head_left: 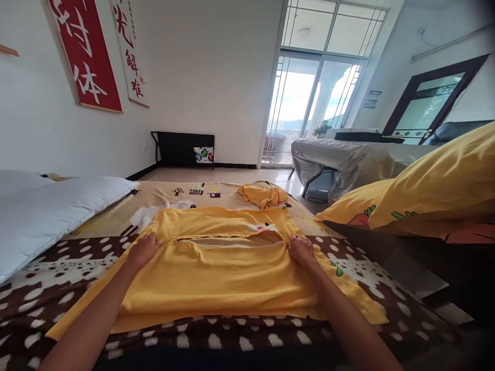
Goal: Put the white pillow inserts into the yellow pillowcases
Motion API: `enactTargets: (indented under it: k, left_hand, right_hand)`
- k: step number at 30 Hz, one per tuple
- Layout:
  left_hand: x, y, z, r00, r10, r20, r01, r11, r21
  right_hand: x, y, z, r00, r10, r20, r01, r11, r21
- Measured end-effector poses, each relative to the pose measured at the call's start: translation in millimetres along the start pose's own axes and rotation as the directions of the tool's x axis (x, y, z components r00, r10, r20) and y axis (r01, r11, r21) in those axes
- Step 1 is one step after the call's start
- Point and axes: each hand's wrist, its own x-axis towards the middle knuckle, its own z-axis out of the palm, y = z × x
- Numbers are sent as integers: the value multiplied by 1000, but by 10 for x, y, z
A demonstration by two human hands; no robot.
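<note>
1 yellow fabric cover (220,288): laid flat across the bed, in front of the person; 1 long crosswise opening in its upper half, beige cloth visible through the gap; small printed face near the opening's right end.

1 left hand (145,250): fingers curled, pinching the cover just beyond the left end of the opening.

1 right hand (300,250): fingers curled, pinching the cover beside the right end of the opening. Hands well apart, forearms reaching over the cloth.

1 blanket (216,340): beneath the cover; brown with white spots on the near part, beige with printed figures on the far part.

1 crumpled yellow cloth (263,195): on the blanket, beyond the cover's far edge.

1 white pillow (65,211): at the left of the bed.

Carrot-printed yellow bedding (433,180): puffed, at the right, apart from the cover.

2 wall scrolls: 1 red scroll (91,67), 1 white scroll (133,62).

1 plastic-draped tabletop (348,149): far right, before a glazed sliding door (315,103).
</note>
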Motion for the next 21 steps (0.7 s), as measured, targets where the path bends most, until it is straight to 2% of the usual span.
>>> enactTargets:
  k: [7, 15, 18, 21]
  left_hand:
    - [-32, 11, 41, 999, 41, 20, -43, 995, 93]
    - [-60, -28, 2, 998, 48, -38, -43, 992, 122]
    - [-90, 99, -15, 989, 117, -92, -106, 987, 118]
    - [-85, 352, -1, 953, 292, -78, -287, 956, 69]
  right_hand:
    - [91, 71, 56, 999, -22, 45, 21, 1000, 7]
    - [37, 227, 6, 997, 62, -37, -60, 997, 44]
    - [30, 227, -78, 999, -30, -33, 34, 993, 113]
    - [44, 77, -146, 966, -258, -15, 255, 942, 220]
